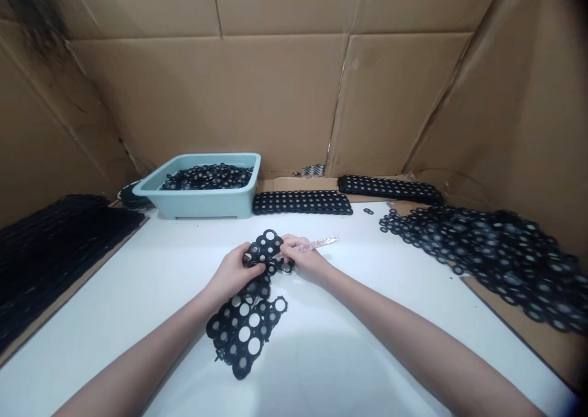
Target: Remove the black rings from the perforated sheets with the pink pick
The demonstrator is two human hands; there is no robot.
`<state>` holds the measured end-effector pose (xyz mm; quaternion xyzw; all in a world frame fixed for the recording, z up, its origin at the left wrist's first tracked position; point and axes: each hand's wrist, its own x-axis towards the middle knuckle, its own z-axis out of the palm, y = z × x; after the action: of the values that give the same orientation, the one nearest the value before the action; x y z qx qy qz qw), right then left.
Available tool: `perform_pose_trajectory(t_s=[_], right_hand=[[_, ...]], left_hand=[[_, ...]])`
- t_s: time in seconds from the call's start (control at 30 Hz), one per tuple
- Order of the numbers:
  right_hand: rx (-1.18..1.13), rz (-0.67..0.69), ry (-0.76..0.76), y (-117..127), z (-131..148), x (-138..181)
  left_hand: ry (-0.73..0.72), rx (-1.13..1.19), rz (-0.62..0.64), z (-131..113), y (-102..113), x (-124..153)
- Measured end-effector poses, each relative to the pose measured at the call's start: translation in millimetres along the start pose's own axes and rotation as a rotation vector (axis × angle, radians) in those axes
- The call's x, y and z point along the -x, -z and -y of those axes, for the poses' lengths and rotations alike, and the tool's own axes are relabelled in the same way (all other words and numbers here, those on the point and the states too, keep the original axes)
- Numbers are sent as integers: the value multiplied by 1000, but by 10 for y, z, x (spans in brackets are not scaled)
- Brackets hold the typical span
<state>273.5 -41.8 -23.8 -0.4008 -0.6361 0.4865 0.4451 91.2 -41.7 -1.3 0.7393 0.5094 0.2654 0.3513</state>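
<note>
My left hand point(235, 271) is closed around a black rubber sheet of joined rings point(248, 310), which hangs from my fingers down toward me over the white table point(138, 294). My right hand point(301, 258) is closed on a slim clear, pinkish tool point(321, 243) whose free end points right. Its working end meets the top of the sheet, where several round holes show white.
A pale blue tub point(202, 196) of loose black rings stands at the back left. Two flat stacks of ring sheets point(303, 202) lie at the back. A big heap of black rings point(496, 251) fills the right. Dark sheets point(50, 251) pile up at left. Cardboard walls surround the table.
</note>
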Motion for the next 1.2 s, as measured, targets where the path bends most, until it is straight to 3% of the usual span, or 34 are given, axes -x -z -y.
perform_pose_trajectory(t_s=[0.13, 0.3, 0.43, 0.57, 0.77, 0.9, 1.13, 1.2], right_hand=[[150, 56, -3, -13, 40, 23], [316, 41, 154, -16, 84, 45], [326, 36, 177, 15, 78, 28], [215, 73, 98, 27, 46, 7], [342, 85, 94, -40, 69, 32], [363, 22, 128, -100, 38, 48], [81, 8, 9, 10, -33, -21], [1, -44, -20, 47, -55, -48]], left_hand=[[19, 87, 58, 21, 27, -39], [30, 173, 199, 21, 76, -36], [83, 171, 263, 25, 93, -11], [87, 151, 270, 44, 72, -7], [90, 205, 236, 24, 37, -17], [133, 204, 207, 3, 15, 11], [148, 265, 431, -57, 152, 26], [129, 251, 387, -55, 170, 6]])
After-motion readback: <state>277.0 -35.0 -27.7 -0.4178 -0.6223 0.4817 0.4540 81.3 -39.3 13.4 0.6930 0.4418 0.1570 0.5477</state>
